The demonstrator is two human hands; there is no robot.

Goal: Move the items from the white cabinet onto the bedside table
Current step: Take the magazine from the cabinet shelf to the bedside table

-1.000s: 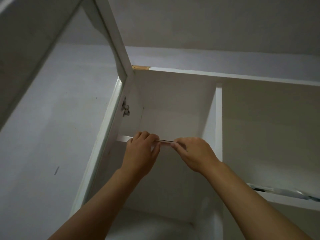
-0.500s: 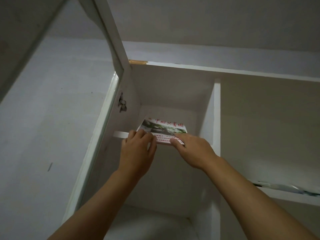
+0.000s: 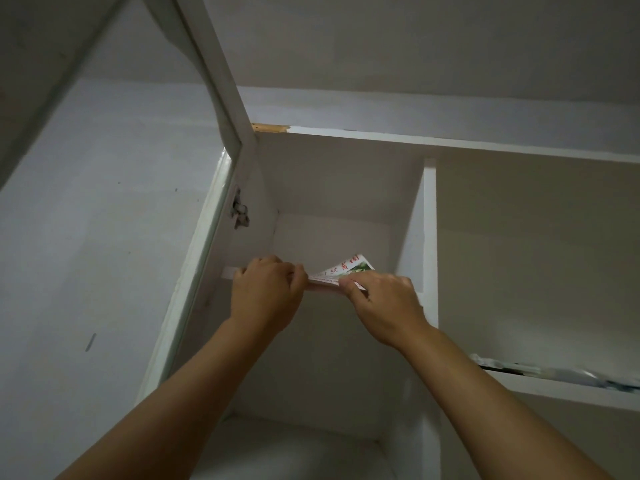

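Observation:
I look up into the white cabinet (image 3: 429,237), whose left compartment has a high shelf. A thin booklet (image 3: 346,270) with red lettering and a green picture lies at that shelf's front edge, its far corner tilted up. My left hand (image 3: 266,296) grips the booklet's near left edge. My right hand (image 3: 384,303) pinches its near right edge. Both arms reach up from below. Most of the booklet is hidden behind my hands.
The cabinet door (image 3: 204,109) stands open on the left, held by a metal hinge (image 3: 239,209). A vertical divider splits the cabinet. In the right compartment, a lower shelf carries flat shiny items (image 3: 554,372). A lower shelf (image 3: 298,445) sits beneath my arms.
A second ago the booklet showed only as a thin edge. It then tilted so its cover faced me, and now it is turned, with its right far corner raised.

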